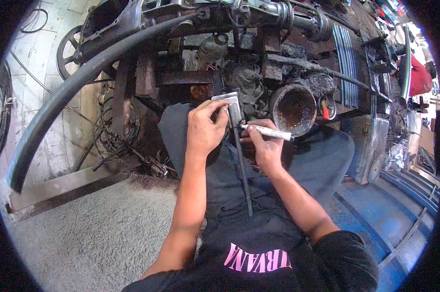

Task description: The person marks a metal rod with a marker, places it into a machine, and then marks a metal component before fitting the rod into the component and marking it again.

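My left hand (206, 125) has its thumb and fingers pinched at the edge of a small silver metal piece (234, 108), which looks like a measuring square. A long dark metal rod (243, 175) runs from that piece down over my lap. My right hand (266, 148) is closed around a white marker (268, 132) with red print. The marker lies almost level, its left end close to the rod's upper part. My fingers partly hide the spot where the silver piece and the rod meet.
Ahead stands a dark workbench with a large metal machine (220, 14) and a thick black hose (84, 87). A round pot (293, 111) of brown liquid sits right of my hands. Several thin metal rods (345, 68) lie beyond it. A person in red (419, 78) is at far right.
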{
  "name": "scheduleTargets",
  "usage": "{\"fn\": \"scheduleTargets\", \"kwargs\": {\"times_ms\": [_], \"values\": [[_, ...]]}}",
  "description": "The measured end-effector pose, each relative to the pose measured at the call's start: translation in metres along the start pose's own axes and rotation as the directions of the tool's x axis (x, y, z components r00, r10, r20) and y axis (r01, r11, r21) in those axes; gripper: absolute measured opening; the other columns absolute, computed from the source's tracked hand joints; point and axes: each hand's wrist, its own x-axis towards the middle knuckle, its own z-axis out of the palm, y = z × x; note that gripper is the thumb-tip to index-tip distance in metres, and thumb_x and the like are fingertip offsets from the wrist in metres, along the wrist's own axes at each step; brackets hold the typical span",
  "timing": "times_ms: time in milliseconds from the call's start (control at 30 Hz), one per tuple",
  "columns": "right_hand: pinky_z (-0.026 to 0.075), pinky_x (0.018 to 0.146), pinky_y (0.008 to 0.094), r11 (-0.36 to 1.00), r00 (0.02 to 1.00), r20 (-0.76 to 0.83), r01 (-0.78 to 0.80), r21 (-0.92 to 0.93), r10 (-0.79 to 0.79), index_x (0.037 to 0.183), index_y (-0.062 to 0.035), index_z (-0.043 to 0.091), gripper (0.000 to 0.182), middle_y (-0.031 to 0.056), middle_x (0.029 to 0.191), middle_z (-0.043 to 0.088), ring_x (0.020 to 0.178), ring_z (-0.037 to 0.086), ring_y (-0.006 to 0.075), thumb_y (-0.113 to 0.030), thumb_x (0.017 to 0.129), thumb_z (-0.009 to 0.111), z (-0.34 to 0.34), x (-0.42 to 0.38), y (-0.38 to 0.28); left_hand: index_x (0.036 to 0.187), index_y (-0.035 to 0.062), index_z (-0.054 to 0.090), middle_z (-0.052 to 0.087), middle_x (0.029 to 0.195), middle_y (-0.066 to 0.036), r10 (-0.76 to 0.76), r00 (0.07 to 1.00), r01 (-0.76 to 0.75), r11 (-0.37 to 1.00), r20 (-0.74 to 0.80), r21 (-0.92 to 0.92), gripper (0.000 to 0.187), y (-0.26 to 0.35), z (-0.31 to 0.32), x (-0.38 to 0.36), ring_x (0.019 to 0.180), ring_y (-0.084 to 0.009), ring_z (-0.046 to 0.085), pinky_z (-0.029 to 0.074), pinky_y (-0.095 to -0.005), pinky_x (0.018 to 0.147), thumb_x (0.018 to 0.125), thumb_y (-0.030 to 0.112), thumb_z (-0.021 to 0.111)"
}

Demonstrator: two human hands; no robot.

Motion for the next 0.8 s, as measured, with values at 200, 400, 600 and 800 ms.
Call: {"fn": "scheduleTargets", "kwargs": {"times_ms": [200,400,600,800], "values": [[0.053,0.071,0.0258,0.996,1.000,0.012,0.017,-0.092,-0.016,0.102,0.0016,0.070,0.009,0.0059,0.090,0.070,0.077,0.064,0.0098,-0.002,0.094,0.067,0.001,-0.002,-0.010,0.100,0.0007,0.075,0.074,0.095,-0.017,-0.039,0.999,0.040,0.999,0.019,-0.016,0.014,0.002,0.000,0.001,0.091,-0.0295,0.074,0.055,-0.0361,0.083,0.088,0.003,0.067],[0.051,0.072,0.0266,0.969,0.999,0.012,0.043,-0.245,-0.041,0.101,0.0015,0.071,0.010,0.0063,0.091,0.070,0.077,0.063,0.0099,-0.003,0.092,0.069,-0.004,-0.004,-0.004,0.100,0.0007,0.075,0.075,0.097,-0.017,-0.039,0.999,0.039,0.999,0.023,-0.018,0.015,0.001,-0.001,0.000,0.092,-0.0287,0.074,0.055,-0.0354,0.085,0.088,0.003,0.067],[0.053,0.067,0.0256,0.973,0.994,0.015,0.108,-0.204,-0.108,0.114,0.0029,0.066,0.019,0.0073,0.092,0.070,0.075,0.064,0.0094,-0.002,0.096,0.065,-0.009,-0.004,-0.003,0.102,0.0000,0.074,0.076,0.099,-0.016,-0.084,0.996,0.085,0.996,0.039,-0.025,0.015,0.003,-0.003,0.001,0.093,-0.0244,0.073,0.054,-0.0333,0.085,0.090,0.004,0.067],[0.055,0.068,0.0280,0.961,0.983,0.042,0.183,-0.209,-0.179,0.116,0.0035,0.066,0.021,0.0107,0.093,0.071,0.076,0.068,0.0126,-0.005,0.097,0.063,-0.016,-0.004,-0.009,0.108,-0.0012,0.074,0.074,0.094,-0.007,-0.106,0.992,0.098,0.989,-0.072,-0.113,0.018,0.003,-0.001,0.019,0.084,-0.0103,0.064,0.052,-0.0285,0.078,0.097,0.010,0.064]]}}
